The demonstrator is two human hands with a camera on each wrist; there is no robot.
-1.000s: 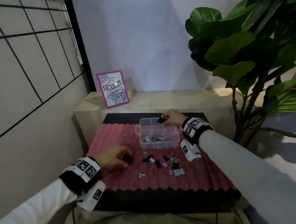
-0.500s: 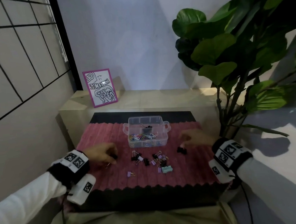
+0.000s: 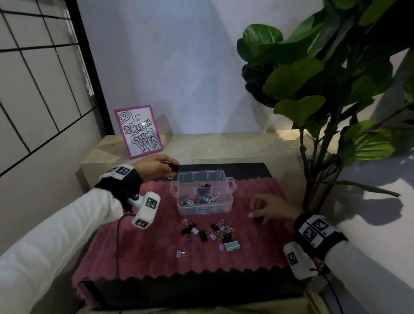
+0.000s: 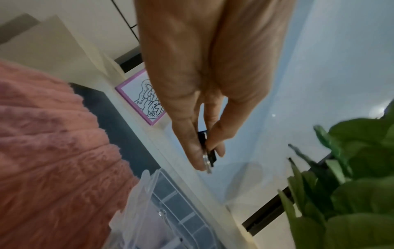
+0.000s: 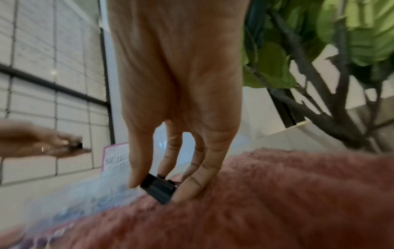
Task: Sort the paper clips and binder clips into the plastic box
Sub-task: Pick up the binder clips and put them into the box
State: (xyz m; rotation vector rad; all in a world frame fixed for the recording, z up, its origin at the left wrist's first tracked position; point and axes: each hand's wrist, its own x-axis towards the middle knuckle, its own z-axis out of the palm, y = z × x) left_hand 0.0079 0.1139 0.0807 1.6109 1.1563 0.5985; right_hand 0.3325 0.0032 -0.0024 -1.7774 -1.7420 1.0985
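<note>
I take the plastic box (image 3: 202, 196) as my landmark throughout; it stands open on the pink ribbed mat (image 3: 143, 251), lid absent from view.

My left hand (image 3: 155, 168) is raised just beyond the box's far-left corner, thumb and fingers closed in a pinch on a black binder clip (image 4: 210, 155) with its silver wire arm showing below the fingertips. The clip hangs beside the rim rather than over a compartment – held high, I judge, so it can be carried across the wall and dropped into the rear section.

My right hand (image 3: 269, 207) sits low on the mat to the right of the box. Thumb and forefinger are curled around a second black binder clip (image 5: 158, 187), which touches the pile; the remaining fingers are bent and hold nothing. I judge this a pickup in progress, timed so one hand loads while the other fetches.

Contents of the box: the near section holds a tangle of coloured paper clips (image 3: 198, 200); a section behind it holds a few black binder clips (image 3: 204, 186). The far row of small compartments appears empty, though the clear walls make that uncertain.

Unsorted stock lies in front of the box – a loose cluster of clips (image 3: 208, 233) in black and purple, a larger teal clip (image 3: 232, 246) at its near edge, and a single purple clip (image 3: 181, 253) apart to the near-left

A framed drawing (image 3: 138, 131) leans behind the box to its left; a leafy plant (image 3: 329, 78) stands to its right
</note>
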